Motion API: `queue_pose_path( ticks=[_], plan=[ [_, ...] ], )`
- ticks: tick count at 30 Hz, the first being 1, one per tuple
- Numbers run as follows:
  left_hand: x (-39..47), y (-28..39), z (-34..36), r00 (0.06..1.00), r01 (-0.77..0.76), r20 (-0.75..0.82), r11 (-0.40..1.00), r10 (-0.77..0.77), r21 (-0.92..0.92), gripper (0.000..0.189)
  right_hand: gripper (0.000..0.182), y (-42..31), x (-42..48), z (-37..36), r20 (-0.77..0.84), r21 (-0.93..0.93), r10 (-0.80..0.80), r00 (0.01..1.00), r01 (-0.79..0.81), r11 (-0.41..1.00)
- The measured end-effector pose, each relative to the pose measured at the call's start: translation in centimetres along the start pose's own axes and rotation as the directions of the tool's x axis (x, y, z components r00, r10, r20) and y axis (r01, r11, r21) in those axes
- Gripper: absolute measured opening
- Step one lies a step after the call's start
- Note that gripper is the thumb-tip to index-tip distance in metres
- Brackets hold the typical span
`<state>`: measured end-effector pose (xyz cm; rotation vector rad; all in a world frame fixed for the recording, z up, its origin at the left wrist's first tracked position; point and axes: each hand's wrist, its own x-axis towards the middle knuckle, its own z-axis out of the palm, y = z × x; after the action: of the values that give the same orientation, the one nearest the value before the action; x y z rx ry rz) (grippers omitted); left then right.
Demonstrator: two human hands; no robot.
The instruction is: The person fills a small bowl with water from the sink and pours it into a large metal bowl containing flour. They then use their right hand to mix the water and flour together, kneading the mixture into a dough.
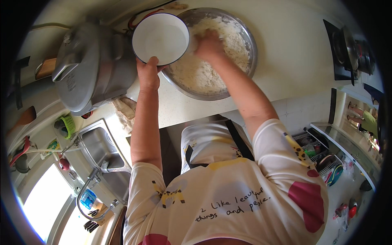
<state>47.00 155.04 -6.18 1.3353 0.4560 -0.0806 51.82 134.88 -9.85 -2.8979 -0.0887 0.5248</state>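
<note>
My left hand [149, 73] grips the near rim of a white bowl [144, 46] with a dark blue edge, thumb over the rim. Pale, slightly cloudy liquid [163, 39] lies inside it. The bowl is held above the left edge of a large stainless steel basin [211, 95] and covers part of it. Clumpy flour [211, 75] fills the basin's bottom and clings to its wall. Down in the flour is my right hand [209, 46], blurred, its fingertips partly hidden; whether it holds any flour I cannot tell.
A large grey lidded cooker [92, 67] stands on the counter [288, 61] at left, close to my left forearm. Beside it lies a beige cloth [125, 110], then the steel sink [105, 147]. Pans [349, 49] sit on a hob at far right. Another person [366, 119] appears through a doorway.
</note>
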Motion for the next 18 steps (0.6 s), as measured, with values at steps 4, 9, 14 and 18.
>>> queue_pose_path(
  ticks=[4,9,14,18],
  plan=[
    [-0.4,0.1,-0.1,0.998,-0.030,-0.049,0.999,0.031,0.027,0.060,0.041,-1.6,-4.0,0.0,0.133,0.043,-0.412,0.901,0.410,0.911],
    [-0.8,0.4,-0.4,0.999,-0.026,-0.029,1.000,0.026,0.000,0.059,0.030,2.3,-6.1,-3.6,0.325,-0.119,-0.446,0.834,0.504,0.855],
    [-0.7,0.2,-0.2,0.999,-0.044,-0.009,0.999,0.044,-0.024,0.057,0.040,3.2,-0.5,-3.3,0.002,-0.107,-0.074,0.997,0.074,0.991],
    [-0.6,0.0,-0.1,0.998,-0.044,-0.050,0.998,0.046,0.043,0.057,0.046,-2.5,-0.9,-2.0,0.086,0.055,-0.047,0.995,0.042,0.998]
  ],
)
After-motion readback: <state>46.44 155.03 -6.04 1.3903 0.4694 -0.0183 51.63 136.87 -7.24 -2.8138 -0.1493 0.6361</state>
